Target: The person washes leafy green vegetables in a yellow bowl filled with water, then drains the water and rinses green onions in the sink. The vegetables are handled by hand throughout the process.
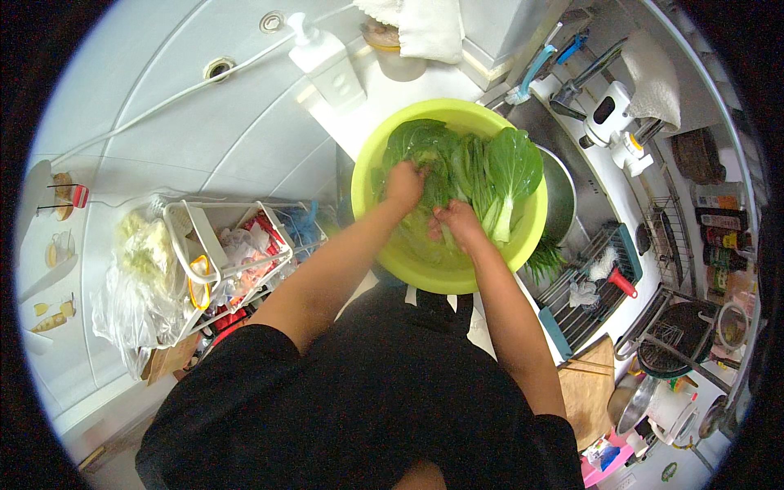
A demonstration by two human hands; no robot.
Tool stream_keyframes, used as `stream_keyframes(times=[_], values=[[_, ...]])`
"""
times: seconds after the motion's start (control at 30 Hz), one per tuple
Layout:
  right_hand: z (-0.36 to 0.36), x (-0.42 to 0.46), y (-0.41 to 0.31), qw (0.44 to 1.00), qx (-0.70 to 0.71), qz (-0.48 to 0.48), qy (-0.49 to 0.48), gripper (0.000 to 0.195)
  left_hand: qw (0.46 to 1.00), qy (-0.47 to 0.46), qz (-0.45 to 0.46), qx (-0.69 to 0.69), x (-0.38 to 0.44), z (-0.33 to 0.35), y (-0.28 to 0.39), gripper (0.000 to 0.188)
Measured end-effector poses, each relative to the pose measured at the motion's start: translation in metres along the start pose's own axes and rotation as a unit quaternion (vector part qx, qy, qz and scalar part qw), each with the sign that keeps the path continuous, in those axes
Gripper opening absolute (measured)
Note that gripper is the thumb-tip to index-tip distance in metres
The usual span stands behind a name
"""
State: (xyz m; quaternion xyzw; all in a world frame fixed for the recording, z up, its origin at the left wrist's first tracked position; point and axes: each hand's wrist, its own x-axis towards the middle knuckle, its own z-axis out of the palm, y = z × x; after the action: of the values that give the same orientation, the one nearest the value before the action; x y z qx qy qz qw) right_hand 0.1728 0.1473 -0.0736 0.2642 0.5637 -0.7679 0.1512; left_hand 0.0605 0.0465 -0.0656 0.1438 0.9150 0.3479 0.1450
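Note:
A lime-green plastic basin (450,285) with water in it stands before me, partly over the sink. Green leafy vegetables, looking like bok choy (514,162), fill its far and right sides, with white stems at the right. My left hand (406,187) is in the basin, its fingers closed on a dark leafy bunch (429,147). Just right of it and nearer to me, my right hand (459,223) has curled fingers around the lower stems of that bunch. Its fingertips are low at the water and partly blurred.
A steel sink (588,184) lies right of the basin, with a faucet filter (606,113) above and a roll-up drying rack (591,288) across it. A white pump bottle (331,67) stands beyond the basin. A white wire basket cart (233,263) is at left.

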Motion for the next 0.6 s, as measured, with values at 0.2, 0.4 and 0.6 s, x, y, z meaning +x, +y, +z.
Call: stream_keyframes(times=[0.2, 0.4, 0.6], values=[[-0.010, 0.019, 0.014, 0.964, -0.216, -0.067, 0.143, 0.034, 0.999, -0.026, -0.027, 0.038, 0.004, 0.000, 0.004, 0.032], [-0.006, 0.048, 0.028, 0.951, -0.122, -0.129, 0.253, 0.039, 0.984, -0.049, 0.066, -0.155, -0.007, -0.003, -0.011, 0.035], [0.007, 0.019, -0.009, 0.959, -0.127, -0.088, 0.239, 0.035, 0.990, -0.054, -0.015, -0.131, -0.005, -0.008, 0.002, 0.041]])
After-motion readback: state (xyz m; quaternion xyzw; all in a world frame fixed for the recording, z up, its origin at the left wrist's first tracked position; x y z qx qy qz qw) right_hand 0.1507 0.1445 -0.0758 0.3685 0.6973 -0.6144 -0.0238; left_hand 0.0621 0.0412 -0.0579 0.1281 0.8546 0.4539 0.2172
